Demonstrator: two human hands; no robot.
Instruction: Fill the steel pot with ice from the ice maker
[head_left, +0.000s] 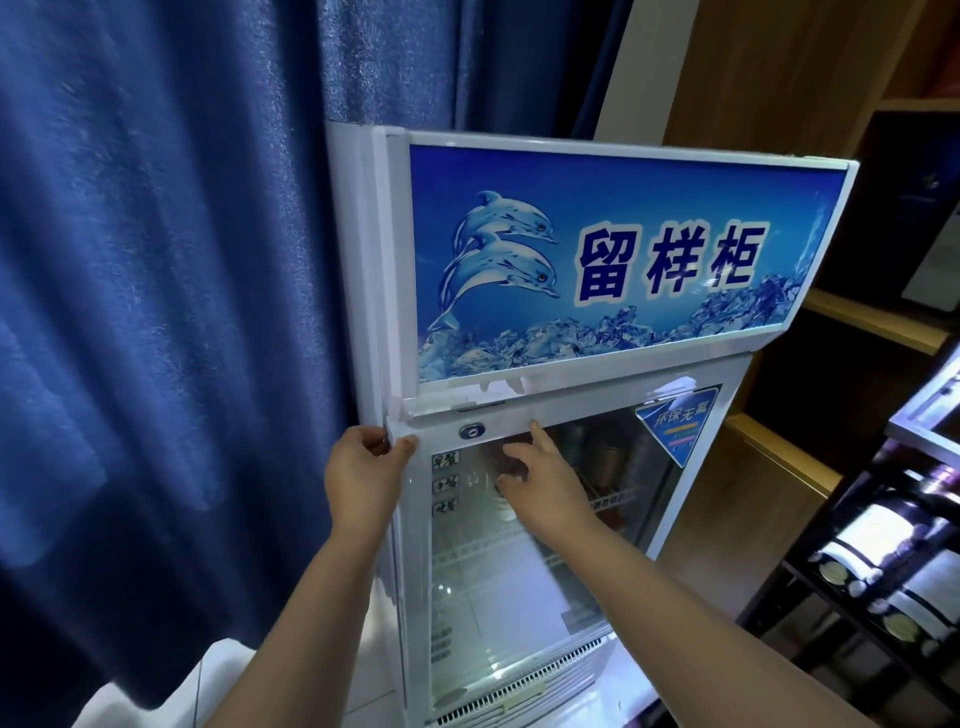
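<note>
The door-opening step is in hand. The left hand (363, 467) grips the top left corner of the cabinet's (358, 260) glass door (493, 613). The right hand (540, 478) rests slack on the glass, holding nothing, forefinger at the top rail. The next move calls for a steady outward pull. The steel pot is out of view, and glare perhaps hides any ice. A curtain (156, 312) hangs close on the left; bottles (883, 571) crowd the right.

Single head-worn wide-angle view, facing forward and steeply down at close range onto the glass-door cabinet (550, 395), blue curtain (156, 312) left, wooden shelving (878, 322) right.
</note>
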